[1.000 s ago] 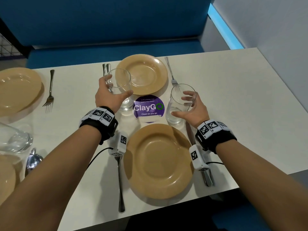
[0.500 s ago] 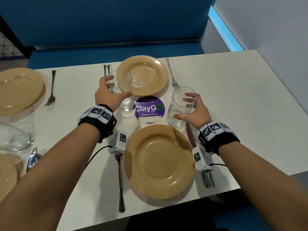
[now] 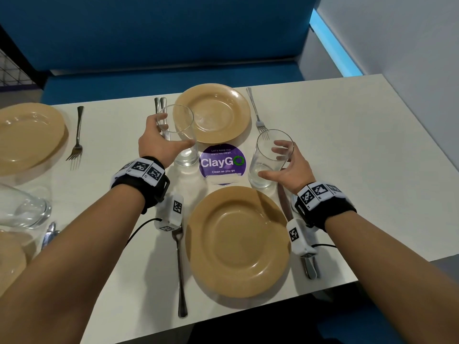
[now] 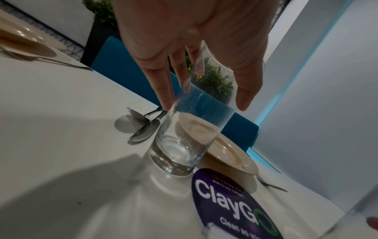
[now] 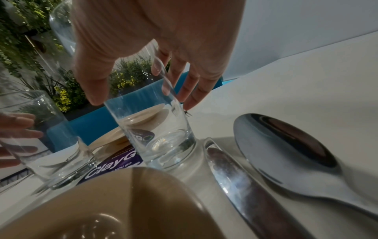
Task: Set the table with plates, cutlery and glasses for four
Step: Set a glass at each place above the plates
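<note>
— Where are the glasses?

— Both stand upright on the white table (image 3: 347, 135), either side of the round purple sticker (image 3: 222, 162), between the far plate (image 3: 216, 112) and the near plate (image 3: 238, 242). My left hand (image 3: 155, 145) wraps the left glass (image 3: 182, 140), thumb in front, fingers behind. My right hand (image 3: 293, 167) lies loosened beside the right glass (image 3: 267, 160), fingers spread; whether they touch it, I cannot tell.

— Room to move?

— Tight inward. The right glass sits just beside the near plate's rim and the knife (image 5: 231, 171) tip, with fork (image 3: 257, 112) tines close behind. Rightward, smooth tabletop runs open to its edge.

— Materials?

— Clear, straight-sided, thick-based glass; glossy tan round plates; polished steel knife and spoon (image 5: 286, 140).
</note>
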Demonstrator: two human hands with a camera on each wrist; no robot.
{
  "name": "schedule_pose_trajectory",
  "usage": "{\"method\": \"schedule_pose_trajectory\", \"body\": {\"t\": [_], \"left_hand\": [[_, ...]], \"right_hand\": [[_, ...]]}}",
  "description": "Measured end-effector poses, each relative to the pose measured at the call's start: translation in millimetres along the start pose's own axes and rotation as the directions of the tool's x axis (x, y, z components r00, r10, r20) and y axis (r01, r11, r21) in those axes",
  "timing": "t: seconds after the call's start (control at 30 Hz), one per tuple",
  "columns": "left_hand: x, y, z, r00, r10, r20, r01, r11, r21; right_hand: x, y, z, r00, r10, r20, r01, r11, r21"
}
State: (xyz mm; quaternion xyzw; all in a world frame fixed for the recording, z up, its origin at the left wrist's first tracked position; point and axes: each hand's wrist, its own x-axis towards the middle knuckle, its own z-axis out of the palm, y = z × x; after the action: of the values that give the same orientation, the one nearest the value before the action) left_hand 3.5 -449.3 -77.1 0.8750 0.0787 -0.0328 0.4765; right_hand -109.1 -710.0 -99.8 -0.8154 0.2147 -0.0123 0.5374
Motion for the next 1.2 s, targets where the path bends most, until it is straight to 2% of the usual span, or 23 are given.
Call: {"method": "schedule_pose_trajectory", "body": {"t": [0.93, 1.2], "left_hand": [[-2, -5, 5, 0.999, -0.031, -0.017, 0.031, 1.0, 0.004], [-12, -2, 1, 0.998, -0.064, 0.023, 0.063, 0.998, 0.018]], "right_hand": [[-1, 5, 0, 1.0, -0.012, -0.018, 0.01, 0.997, -0.072], [-5, -1, -2, 1.0, -0.015, -0.02, 0.013, 0.997, -0.071]]}}
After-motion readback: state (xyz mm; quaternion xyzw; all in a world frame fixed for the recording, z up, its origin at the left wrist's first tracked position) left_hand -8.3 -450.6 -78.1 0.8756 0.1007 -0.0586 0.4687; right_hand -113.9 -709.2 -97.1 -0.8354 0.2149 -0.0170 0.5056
